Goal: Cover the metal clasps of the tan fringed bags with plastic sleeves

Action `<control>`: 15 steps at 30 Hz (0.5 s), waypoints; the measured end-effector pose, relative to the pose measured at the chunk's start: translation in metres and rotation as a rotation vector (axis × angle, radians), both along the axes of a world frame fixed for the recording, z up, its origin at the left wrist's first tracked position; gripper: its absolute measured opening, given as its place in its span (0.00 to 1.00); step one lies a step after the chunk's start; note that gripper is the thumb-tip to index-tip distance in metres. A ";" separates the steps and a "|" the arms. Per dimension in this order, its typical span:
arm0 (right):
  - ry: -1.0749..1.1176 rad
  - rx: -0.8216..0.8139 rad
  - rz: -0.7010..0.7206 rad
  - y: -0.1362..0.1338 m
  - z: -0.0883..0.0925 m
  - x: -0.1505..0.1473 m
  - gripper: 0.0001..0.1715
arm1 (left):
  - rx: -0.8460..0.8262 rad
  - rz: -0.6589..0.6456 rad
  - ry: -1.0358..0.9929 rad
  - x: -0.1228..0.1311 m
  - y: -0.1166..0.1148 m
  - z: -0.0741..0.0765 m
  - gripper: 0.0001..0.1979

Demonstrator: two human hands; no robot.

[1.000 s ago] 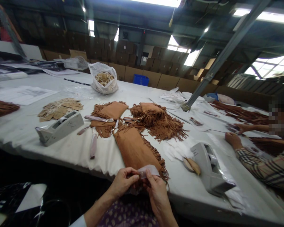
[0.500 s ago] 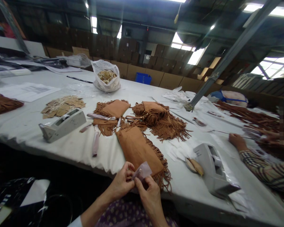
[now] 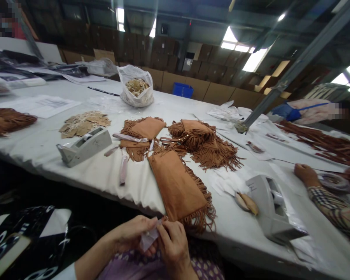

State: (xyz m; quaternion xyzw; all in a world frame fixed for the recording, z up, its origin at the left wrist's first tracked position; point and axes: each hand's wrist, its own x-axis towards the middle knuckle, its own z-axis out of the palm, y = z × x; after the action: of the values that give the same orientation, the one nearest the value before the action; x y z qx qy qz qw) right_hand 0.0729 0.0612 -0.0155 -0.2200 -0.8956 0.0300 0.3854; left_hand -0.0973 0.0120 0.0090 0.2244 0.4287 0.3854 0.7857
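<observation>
Just nearside of the fringed pouch (image 3: 177,186), left hand (image 3: 132,232) and right hand (image 3: 174,242) pinch translucent wrapping (image 3: 148,238) between their fingers, presumably for steadiness.

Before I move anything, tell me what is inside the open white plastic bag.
The white plastic bag shows a heap of what look like tan string tags at its mouth; whatever lies beneath that top layer is covered.

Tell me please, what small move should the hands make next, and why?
Perhaps fold the loose end of the translucent wrap inward: the left hand and right hand both pinch it near the corner of the fringed pouch, while one end sticks out.
</observation>
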 end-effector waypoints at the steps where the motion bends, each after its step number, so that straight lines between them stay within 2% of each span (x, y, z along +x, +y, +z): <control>1: -0.012 -0.001 0.002 0.000 0.000 0.002 0.12 | 0.032 -0.023 0.010 0.001 0.001 -0.002 0.23; 5: -0.106 -0.062 -0.116 0.011 0.003 0.015 0.24 | 0.085 -0.012 0.108 0.005 0.005 -0.013 0.19; 8: -0.158 -0.089 -0.207 0.022 0.000 0.026 0.24 | 0.078 0.050 0.150 0.010 0.004 -0.022 0.20; 11: -0.154 -0.102 -0.185 0.028 -0.005 0.029 0.22 | 0.097 0.148 0.175 0.019 0.001 -0.027 0.21; 15: -0.128 -0.127 -0.136 0.029 -0.009 0.026 0.24 | 0.151 0.247 0.184 0.030 0.003 -0.031 0.20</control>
State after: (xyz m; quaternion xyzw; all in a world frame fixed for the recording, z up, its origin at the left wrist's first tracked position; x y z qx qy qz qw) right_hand 0.0988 0.0903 -0.0246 -0.3056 -0.8977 0.0463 0.3141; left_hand -0.0671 0.0145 -0.0222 0.2627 0.4931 0.4879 0.6706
